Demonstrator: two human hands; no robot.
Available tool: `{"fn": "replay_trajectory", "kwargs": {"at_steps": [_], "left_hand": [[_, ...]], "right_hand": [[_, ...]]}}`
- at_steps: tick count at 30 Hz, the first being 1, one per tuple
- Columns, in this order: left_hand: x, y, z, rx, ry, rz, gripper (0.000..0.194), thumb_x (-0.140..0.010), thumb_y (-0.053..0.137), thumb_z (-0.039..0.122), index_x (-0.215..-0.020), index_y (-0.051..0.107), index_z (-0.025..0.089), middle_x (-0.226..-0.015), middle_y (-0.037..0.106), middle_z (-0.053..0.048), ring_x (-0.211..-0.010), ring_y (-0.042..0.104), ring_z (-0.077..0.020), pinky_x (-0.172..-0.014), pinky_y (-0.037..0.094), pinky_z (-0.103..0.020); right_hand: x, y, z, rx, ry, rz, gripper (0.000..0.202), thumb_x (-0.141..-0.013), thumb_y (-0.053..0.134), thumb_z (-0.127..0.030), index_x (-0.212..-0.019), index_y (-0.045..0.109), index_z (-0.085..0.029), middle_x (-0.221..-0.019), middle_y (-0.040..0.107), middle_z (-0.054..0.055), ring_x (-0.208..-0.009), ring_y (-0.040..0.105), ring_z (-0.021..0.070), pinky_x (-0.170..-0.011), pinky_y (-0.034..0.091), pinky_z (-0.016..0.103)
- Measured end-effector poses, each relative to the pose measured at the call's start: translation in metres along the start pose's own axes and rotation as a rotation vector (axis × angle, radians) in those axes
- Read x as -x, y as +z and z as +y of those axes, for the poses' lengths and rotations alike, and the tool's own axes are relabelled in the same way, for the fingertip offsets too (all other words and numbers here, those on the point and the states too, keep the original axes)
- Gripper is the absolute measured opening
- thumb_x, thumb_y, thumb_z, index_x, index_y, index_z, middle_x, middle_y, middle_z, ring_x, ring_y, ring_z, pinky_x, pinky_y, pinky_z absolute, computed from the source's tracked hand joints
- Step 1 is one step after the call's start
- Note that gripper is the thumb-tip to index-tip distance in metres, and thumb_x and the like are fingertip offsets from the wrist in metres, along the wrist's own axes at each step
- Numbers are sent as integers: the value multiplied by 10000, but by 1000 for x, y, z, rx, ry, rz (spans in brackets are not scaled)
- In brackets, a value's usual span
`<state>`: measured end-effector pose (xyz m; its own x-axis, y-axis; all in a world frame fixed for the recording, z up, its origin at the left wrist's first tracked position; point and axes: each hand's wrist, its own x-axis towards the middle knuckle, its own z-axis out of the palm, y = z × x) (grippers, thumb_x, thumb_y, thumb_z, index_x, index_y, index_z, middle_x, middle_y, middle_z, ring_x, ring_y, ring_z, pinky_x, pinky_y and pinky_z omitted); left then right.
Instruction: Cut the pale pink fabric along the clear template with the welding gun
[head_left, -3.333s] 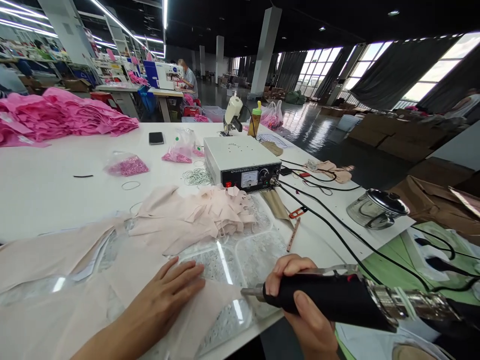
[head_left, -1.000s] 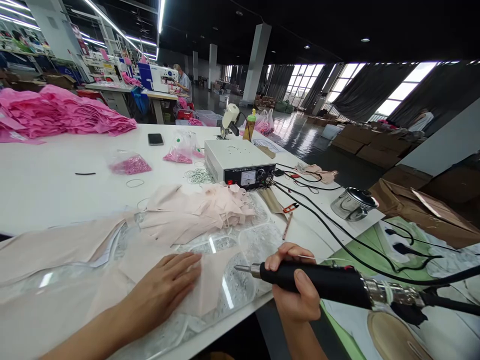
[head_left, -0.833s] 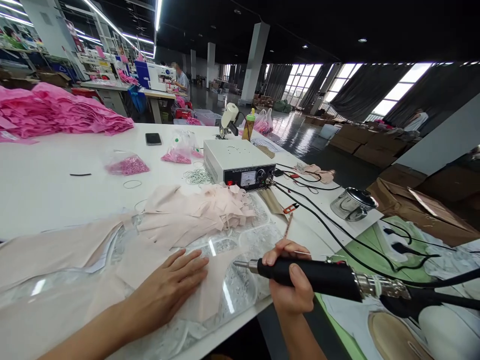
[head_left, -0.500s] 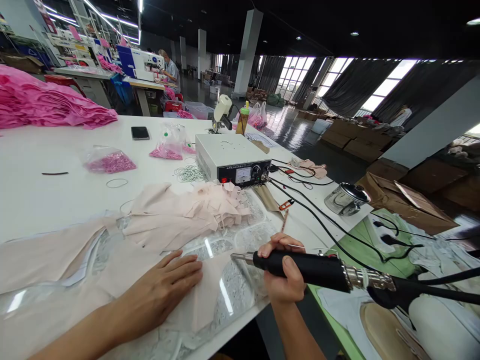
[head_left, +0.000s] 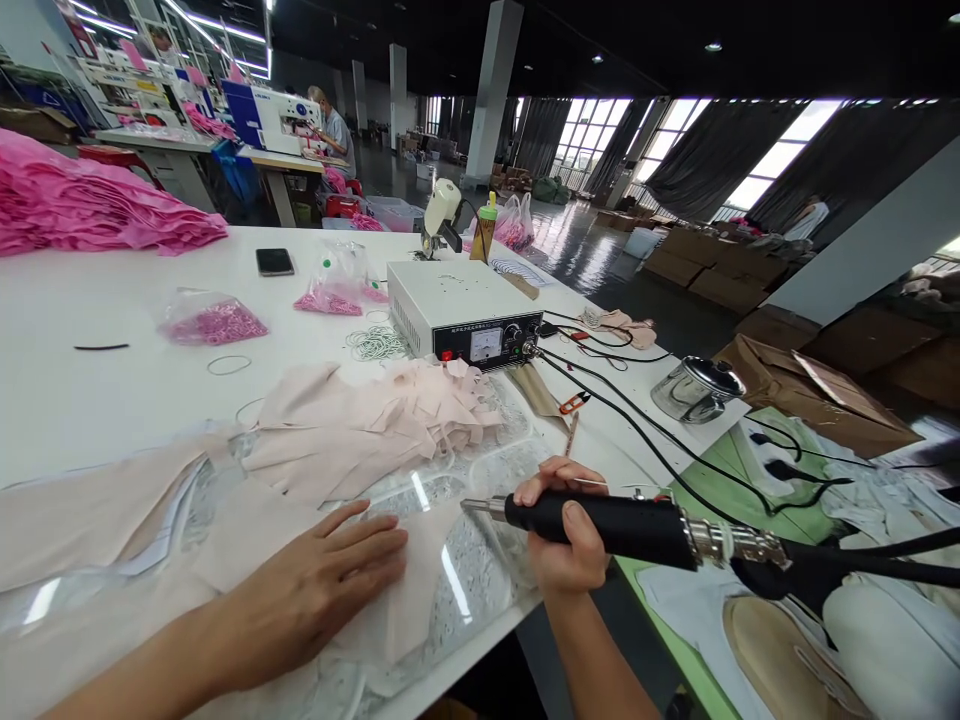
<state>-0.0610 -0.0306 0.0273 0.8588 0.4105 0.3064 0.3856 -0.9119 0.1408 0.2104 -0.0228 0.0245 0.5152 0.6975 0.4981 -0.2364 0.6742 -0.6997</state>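
My left hand (head_left: 330, 575) lies flat with its fingers stretched out, pressing on a pale pink fabric piece (head_left: 420, 590). Under the fabric is a clear glossy sheet (head_left: 480, 560) with pale patterned material beneath it. My right hand (head_left: 566, 530) is wrapped round a black ultrasonic cutting handpiece (head_left: 622, 530) with a metal tip. That tip points left and sits at the upper right corner of the fabric piece; whether it touches I cannot tell. A heap of pale pink cut fabric (head_left: 375, 425) lies just beyond my left hand.
A white control box (head_left: 457, 305) with a meter stands behind the heap, and black cables (head_left: 652, 440) run from it rightward. A glass mug (head_left: 694, 390) stands near the right table edge. Bags of pink rings (head_left: 214, 320), a phone (head_left: 274, 262) and pink fabric (head_left: 97, 200) lie at back left.
The whole view has shifted slightly. Both hands, the fabric piece and the handpiece keep almost the same places relative to each other.
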Motion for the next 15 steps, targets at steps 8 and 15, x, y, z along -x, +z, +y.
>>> {"fn": "replay_trajectory", "kwargs": {"at_steps": [8, 15], "left_hand": [[-31, -7, 10, 74, 54, -48, 266, -1067, 430, 241, -1115, 687, 196, -1179, 689, -89, -976, 662, -219, -899, 474, -338], [-46, 16, 15, 72, -91, 14, 281, -1065, 379, 208, -1077, 659, 189, -1089, 667, -105, -935, 659, -250, -936, 398, -431]], "right_hand": [[-7, 1, -4, -18, 8, 7, 177, -763, 539, -289, -897, 632, -219, -865, 600, 14, -510, 560, 118, -502, 496, 314], [3, -23, -44, -58, 145, -6, 191, -754, 540, -319, -849, 669, -215, -807, 590, 23, -462, 532, 119, -435, 455, 297]]}}
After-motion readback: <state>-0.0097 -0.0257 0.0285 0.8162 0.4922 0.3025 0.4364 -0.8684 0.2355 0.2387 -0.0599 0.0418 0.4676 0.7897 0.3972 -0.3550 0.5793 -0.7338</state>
